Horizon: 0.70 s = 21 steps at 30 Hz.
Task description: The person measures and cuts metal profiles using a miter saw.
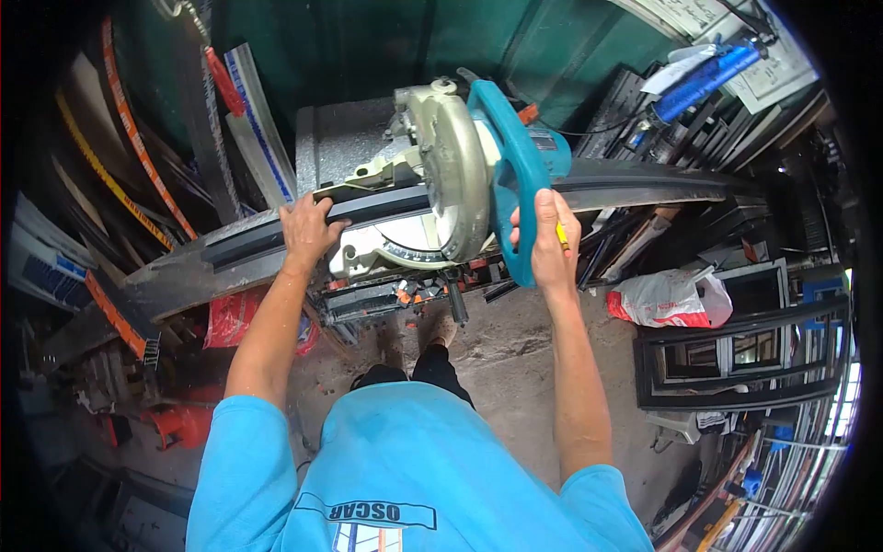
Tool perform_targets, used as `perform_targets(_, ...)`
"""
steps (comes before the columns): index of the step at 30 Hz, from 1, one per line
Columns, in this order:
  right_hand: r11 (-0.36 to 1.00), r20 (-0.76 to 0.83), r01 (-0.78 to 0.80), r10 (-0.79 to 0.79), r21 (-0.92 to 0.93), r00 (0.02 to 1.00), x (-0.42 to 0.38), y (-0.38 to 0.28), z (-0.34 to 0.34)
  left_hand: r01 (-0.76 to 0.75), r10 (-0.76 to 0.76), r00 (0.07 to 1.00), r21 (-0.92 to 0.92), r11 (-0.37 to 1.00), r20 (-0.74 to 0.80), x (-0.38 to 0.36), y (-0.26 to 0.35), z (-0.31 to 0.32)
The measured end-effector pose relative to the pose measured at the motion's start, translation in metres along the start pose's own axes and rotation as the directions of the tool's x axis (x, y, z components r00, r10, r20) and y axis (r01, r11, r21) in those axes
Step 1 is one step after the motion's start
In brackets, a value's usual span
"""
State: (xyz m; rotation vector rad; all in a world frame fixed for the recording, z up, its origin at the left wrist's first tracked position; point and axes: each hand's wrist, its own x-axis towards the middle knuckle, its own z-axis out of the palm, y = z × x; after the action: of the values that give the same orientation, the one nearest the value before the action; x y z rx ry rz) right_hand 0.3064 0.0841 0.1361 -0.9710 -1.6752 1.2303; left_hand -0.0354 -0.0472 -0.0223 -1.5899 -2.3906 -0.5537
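Note:
A miter saw (457, 175) with a teal handle (515, 138) stands on the bench in front of me. My right hand (555, 241) is closed around the lower front of that handle. A slim yellow pencil-like stick (562, 236) pokes out between the same fingers. On the left, my left hand (311, 228) grips a long dark metal profile (248, 245), pressing it down on the saw's left side. The profile runs right to the blade guard; the blade itself is hidden behind the guard. Below it shows the cream saw base (368, 253) with its angle scale.
Metal bars and strips (129, 120) lean at the left, more profiles (635, 106) at the back right. A white-and-red plastic bag (667, 299) lies beside black window frames (736, 354) on the right. A red bag (235, 317) hangs under the bench.

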Motion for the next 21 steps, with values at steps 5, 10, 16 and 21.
perform_targets(5, 0.997, 0.003, -0.057, 0.057, 0.049, 0.998, -0.002, -0.005, 0.002, 0.003, -0.005, 1.000, 0.084, 0.996, 0.020, -0.001, -0.001, 0.003)
perform_targets(10, 0.997, 0.026, -0.027, 0.025, 0.066, 0.999, -0.002, 0.003, -0.001, -0.021, 0.020, 1.000, 0.053, 0.998, 0.010, -0.002, -0.008, 0.009)
perform_targets(16, 0.999, 0.017, -0.015, 0.015, 0.045, 1.000, -0.006, 0.011, -0.001, 0.018, -0.022, 0.996, 0.056, 0.998, 0.084, 0.001, 0.000, -0.002)
perform_targets(21, 0.999, 0.009, 0.024, -0.025, 0.038, 1.000, -0.011, 0.020, 0.000, 0.033, -0.040, 0.994, 0.068, 0.997, 0.104, 0.002, 0.006, -0.009)
